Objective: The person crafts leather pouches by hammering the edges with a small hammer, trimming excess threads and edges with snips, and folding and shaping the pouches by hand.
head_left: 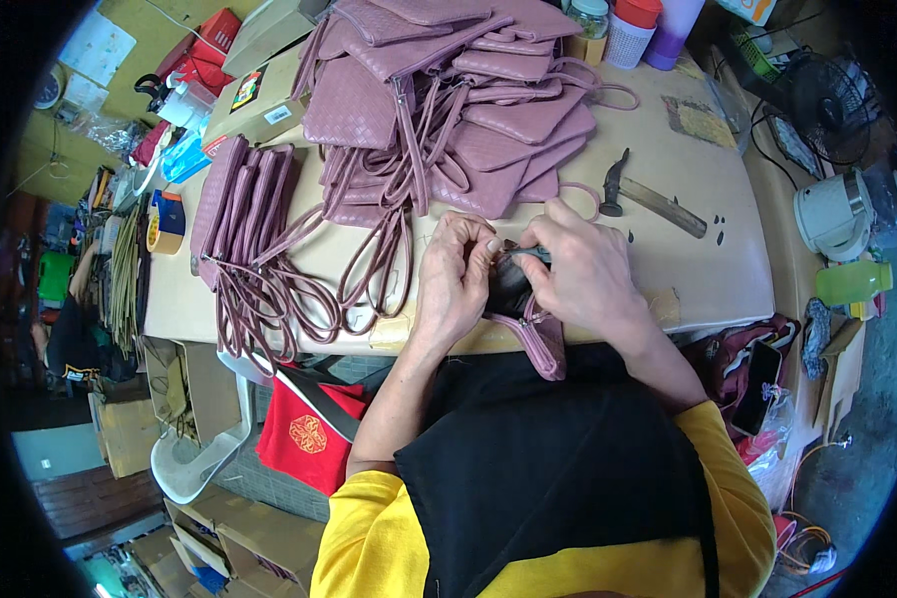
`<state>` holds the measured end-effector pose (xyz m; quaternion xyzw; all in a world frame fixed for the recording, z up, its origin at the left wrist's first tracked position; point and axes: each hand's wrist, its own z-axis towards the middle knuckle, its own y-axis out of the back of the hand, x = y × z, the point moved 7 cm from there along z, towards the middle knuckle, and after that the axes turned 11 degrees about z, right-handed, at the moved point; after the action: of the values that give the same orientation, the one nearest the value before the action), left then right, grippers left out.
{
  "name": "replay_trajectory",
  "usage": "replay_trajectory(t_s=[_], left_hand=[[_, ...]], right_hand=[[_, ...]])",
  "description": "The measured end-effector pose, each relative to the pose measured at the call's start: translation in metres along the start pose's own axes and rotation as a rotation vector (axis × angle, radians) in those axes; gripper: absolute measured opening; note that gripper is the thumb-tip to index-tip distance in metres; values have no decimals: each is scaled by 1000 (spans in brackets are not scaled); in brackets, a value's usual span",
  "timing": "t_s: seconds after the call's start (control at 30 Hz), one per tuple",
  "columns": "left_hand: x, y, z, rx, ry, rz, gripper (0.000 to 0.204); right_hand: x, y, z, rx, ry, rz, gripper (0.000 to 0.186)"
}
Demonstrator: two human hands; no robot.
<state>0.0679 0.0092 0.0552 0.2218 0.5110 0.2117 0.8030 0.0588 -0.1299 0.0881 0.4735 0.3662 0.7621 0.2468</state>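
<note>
At the table's near edge, a mauve zip pouch hangs partly over the side with its dark lining turned out. My left hand pinches the lining from the left, thumb and fingertips together. My right hand is closed over the same pouch from the right, its thumb pressing near a small greyish edge that I cannot make out. Beyond my hands lies a large heap of woven-pattern mauve pouches with wrist straps. Several more pouches stand stacked at the left, their looped straps trailing toward me.
A hammer with a wooden handle lies right of my hands, near small dark bits. Cardboard boxes and a tape roll sit at the left. A jar and cups stand at the back. A fan is far right.
</note>
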Motion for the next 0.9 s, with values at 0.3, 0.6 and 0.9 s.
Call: replay_trajectory(t_s=[0.3,0.6,0.9], left_hand=[[80,12,-5,-193,306,-354,27],[8,7,13,162,83,74,20],[-9,-7,14,42,-140,284,8]], right_hand=[[-70,-38,9,161,-165,654,30],[-58,-31,11,138,-220,539,24],[-52,-25,11,87,-202,418,23]])
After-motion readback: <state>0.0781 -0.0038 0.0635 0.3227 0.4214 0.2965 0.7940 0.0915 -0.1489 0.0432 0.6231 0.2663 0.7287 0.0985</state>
